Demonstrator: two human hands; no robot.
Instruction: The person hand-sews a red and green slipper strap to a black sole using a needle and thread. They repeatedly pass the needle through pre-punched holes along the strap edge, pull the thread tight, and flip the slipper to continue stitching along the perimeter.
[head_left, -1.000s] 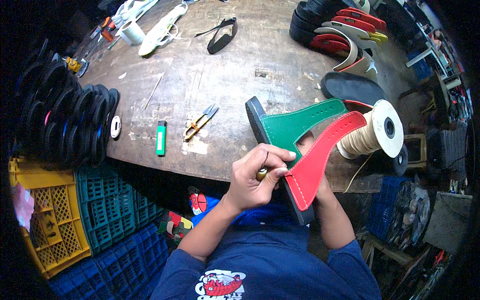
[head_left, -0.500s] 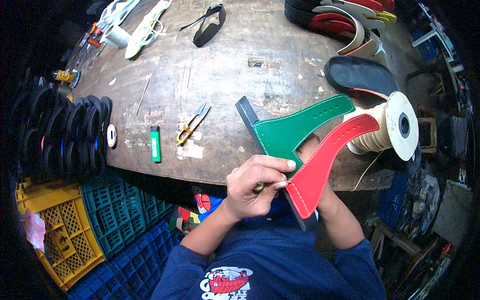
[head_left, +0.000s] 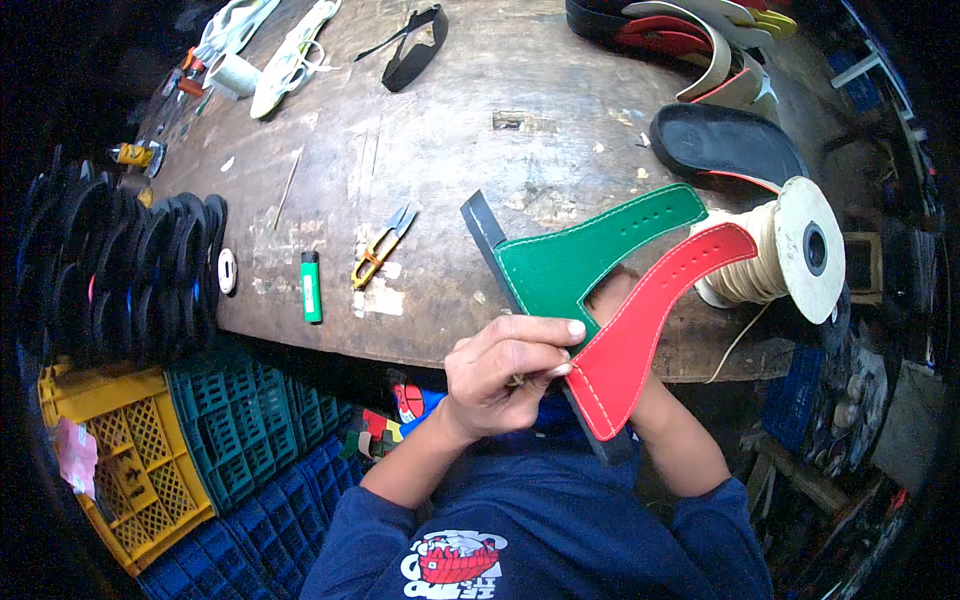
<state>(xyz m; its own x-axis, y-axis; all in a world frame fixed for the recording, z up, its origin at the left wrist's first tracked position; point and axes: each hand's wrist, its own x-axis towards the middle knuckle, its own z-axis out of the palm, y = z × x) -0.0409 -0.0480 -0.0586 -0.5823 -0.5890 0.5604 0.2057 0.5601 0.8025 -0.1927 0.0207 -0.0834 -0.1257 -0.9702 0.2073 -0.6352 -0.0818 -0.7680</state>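
We've got the sandal upper [head_left: 600,300] (green + red straps on a dark sole) held up over the table [head_left: 470,130] edge. Left hand [head_left: 505,375] pinches it at the strap join, right hand [head_left: 612,290] grips from behind. Thread spool [head_left: 790,250] at 3 o'clock, snips [head_left: 380,248] at 9.
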